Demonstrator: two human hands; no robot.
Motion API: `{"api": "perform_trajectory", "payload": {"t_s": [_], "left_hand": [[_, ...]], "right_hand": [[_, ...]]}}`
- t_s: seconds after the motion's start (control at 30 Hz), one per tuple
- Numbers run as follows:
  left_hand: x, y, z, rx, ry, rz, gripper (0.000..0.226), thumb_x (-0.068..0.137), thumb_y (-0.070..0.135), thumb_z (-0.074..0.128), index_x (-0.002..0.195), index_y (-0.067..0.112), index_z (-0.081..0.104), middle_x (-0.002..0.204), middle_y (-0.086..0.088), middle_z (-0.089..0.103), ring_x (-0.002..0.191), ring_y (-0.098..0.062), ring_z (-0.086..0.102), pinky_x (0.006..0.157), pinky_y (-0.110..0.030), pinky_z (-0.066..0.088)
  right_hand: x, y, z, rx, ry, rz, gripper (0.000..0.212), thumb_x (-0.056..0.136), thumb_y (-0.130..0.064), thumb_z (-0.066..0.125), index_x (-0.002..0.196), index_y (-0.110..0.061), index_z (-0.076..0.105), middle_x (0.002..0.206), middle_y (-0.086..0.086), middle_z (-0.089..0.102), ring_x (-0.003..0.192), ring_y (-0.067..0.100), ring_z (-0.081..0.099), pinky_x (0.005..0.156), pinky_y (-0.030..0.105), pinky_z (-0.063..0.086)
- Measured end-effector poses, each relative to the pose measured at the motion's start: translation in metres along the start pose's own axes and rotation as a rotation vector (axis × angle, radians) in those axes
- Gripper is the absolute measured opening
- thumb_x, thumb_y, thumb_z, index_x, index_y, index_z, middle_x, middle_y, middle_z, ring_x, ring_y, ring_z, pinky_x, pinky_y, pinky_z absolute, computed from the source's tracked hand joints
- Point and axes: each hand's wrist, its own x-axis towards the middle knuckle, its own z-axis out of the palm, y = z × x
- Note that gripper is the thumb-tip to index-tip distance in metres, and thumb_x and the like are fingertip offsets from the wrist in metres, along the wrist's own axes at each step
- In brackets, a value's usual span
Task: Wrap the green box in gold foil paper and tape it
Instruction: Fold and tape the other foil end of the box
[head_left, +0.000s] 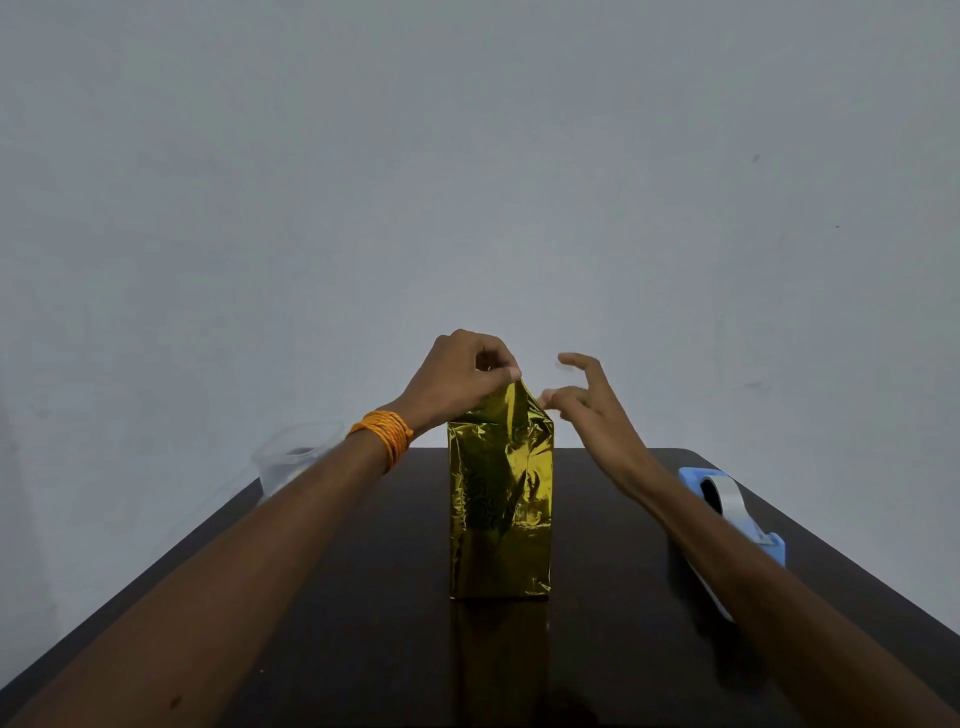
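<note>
The box (500, 519) stands upright near the middle of the dark table (363, 571), covered all round in gold foil paper (524, 467) so that none of its green shows. The left hand (462, 374), with an orange thread band (382, 434) on its wrist, pinches the raised peak of foil at the top, while the right hand (587, 410) is released, fingers spread, with fingertips at the foil's top right corner. A blue tape dispenser (727, 499) lies on the table to the right, and a clear plastic tub (291, 457) sits at the far left edge.
</note>
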Motion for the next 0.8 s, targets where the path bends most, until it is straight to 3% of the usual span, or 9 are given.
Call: {"api": "perform_trajectory", "payload": {"t_s": [0.13, 0.3, 0.47, 0.57, 0.8], "left_hand": [[0.006, -0.001, 0.005, 0.027, -0.023, -0.008, 0.011, 0.091, 0.022, 0.068, 0.094, 0.014, 0.075, 0.091, 0.002, 0.071, 0.085, -0.008, 0.064, 0.071, -0.013, 0.047], [0.014, -0.008, 0.006, 0.056, -0.071, -0.044, 0.013, 0.088, 0.020, 0.070, 0.093, 0.010, 0.077, 0.088, 0.001, 0.072, 0.080, -0.006, 0.062, 0.067, -0.015, 0.046], [0.020, -0.020, 0.014, 0.077, -0.156, -0.110, 0.015, 0.087, 0.022, 0.072, 0.095, 0.010, 0.077, 0.094, 0.001, 0.071, 0.084, -0.007, 0.061, 0.067, -0.015, 0.045], [0.020, -0.029, 0.020, 0.074, -0.195, -0.122, 0.015, 0.085, 0.022, 0.074, 0.092, 0.010, 0.078, 0.097, 0.001, 0.072, 0.090, -0.011, 0.063, 0.072, -0.018, 0.048], [0.022, -0.038, 0.023, 0.032, -0.274, -0.134, 0.011, 0.083, 0.015, 0.075, 0.093, 0.011, 0.077, 0.084, 0.008, 0.067, 0.082, -0.008, 0.061, 0.067, -0.015, 0.046]], "right_hand": [[-0.009, 0.010, -0.006, -0.001, -0.008, 0.013, 0.042, 0.101, -0.031, 0.054, 0.140, -0.032, 0.038, 0.098, -0.030, 0.070, 0.114, 0.002, 0.056, 0.096, 0.032, 0.033], [-0.011, 0.013, -0.006, 0.010, -0.032, -0.014, 0.045, 0.095, -0.035, 0.056, 0.137, -0.039, 0.039, 0.103, -0.011, 0.074, 0.103, -0.007, 0.061, 0.088, 0.020, 0.038], [-0.011, 0.015, -0.006, 0.026, -0.028, -0.046, 0.047, 0.094, -0.032, 0.060, 0.137, -0.034, 0.040, 0.099, -0.006, 0.075, 0.102, 0.000, 0.065, 0.088, 0.018, 0.040], [-0.009, 0.017, -0.006, 0.031, -0.036, -0.048, 0.046, 0.098, -0.022, 0.061, 0.138, -0.032, 0.040, 0.098, -0.004, 0.076, 0.101, 0.003, 0.066, 0.088, 0.020, 0.041], [-0.006, 0.010, -0.003, 0.056, -0.024, 0.024, 0.051, 0.095, -0.023, 0.065, 0.138, -0.030, 0.040, 0.098, -0.007, 0.076, 0.094, -0.011, 0.063, 0.086, 0.015, 0.037]]}}
